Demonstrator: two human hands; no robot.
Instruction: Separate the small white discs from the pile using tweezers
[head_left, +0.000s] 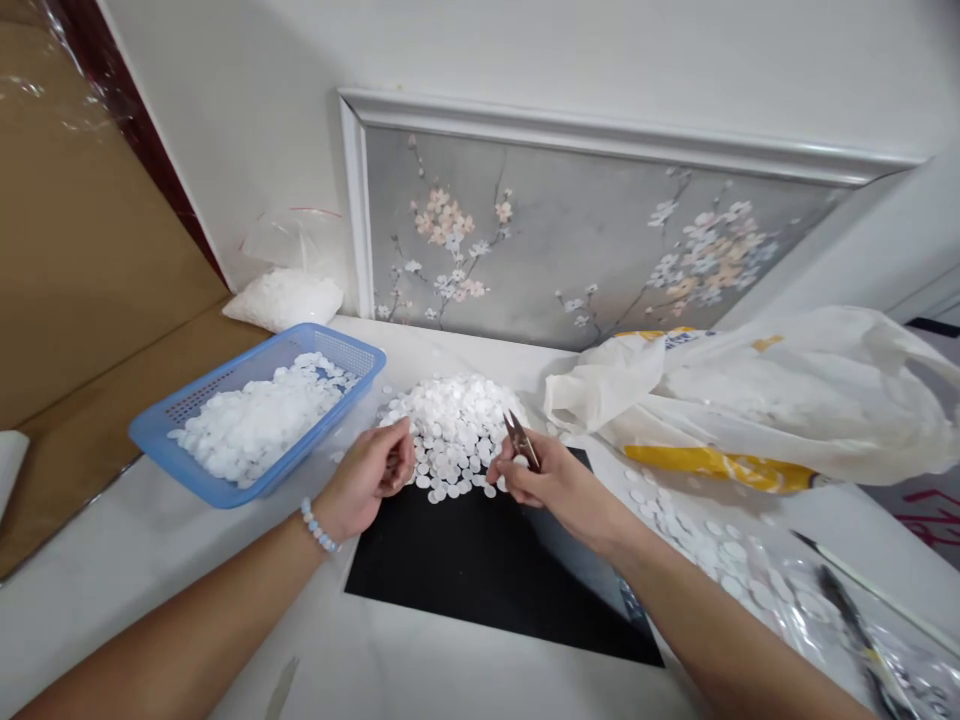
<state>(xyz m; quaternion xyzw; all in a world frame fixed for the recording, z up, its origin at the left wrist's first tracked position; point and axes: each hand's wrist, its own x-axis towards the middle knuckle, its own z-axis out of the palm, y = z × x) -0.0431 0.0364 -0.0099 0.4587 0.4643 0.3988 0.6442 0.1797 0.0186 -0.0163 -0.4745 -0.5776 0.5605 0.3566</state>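
White table (pixel 420 660). At its centre, a black sheet (pixel 465 560), with a heap of white discs (pixel 457 420) spread across its far edge. To the left, a blue basket (pixel 187 475); to the right, a white-and-yellow bag (pixel 750 400), loose discs (pixel 705 545) and a thin, dark-tipped stick (pixel 877 589).

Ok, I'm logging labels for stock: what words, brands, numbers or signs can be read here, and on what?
None reads clearly.
White plastic bag: blue lettering, too small and blurred.
Right edge: red marks on a grey surface, cut off, unreadable.
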